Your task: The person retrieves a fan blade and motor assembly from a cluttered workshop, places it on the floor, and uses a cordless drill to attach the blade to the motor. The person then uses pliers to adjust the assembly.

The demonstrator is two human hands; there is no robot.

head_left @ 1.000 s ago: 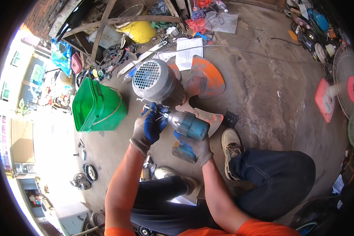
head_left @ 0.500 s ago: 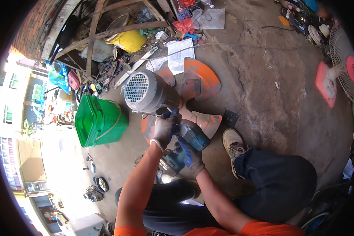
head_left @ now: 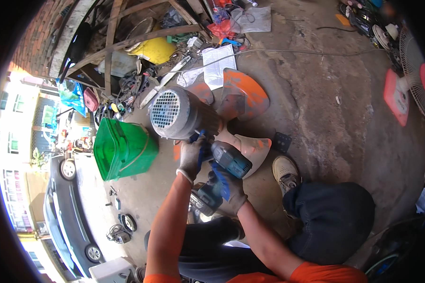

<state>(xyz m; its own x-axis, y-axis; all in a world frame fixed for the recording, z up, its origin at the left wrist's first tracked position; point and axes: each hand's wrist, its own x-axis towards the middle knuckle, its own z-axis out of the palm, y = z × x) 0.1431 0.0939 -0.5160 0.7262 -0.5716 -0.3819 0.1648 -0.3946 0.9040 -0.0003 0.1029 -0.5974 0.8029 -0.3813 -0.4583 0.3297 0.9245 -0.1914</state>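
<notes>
A grey electric motor [head_left: 193, 118] with a round mesh end cover stands in front of me, joined to a large fan impeller with worn orange blades [head_left: 253, 96]. My right hand [head_left: 232, 187], in a grey and blue work glove, is wrapped round the grip of a teal and black cordless impact wrench [head_left: 235, 162]. The wrench's battery [head_left: 204, 199] points toward my lap. Gloved the same way, my left hand [head_left: 191, 158] has its fingers curled at the motor's near lower edge, beside the wrench's nose. Whatever its fingertips pinch is hidden.
A green bucket [head_left: 139, 151] stands to the left of the motor. Scrap, a yellow helmet-like shape [head_left: 157, 49] and wooden beams lie at the back left. White paper [head_left: 219, 66] lies behind the blades. On the right stands a pink and white fan [head_left: 397, 99].
A dark car has come into view at the far left. The whole view has shifted slightly. Both hands stay at the motor, the left glove a little lower on its edge.
</notes>
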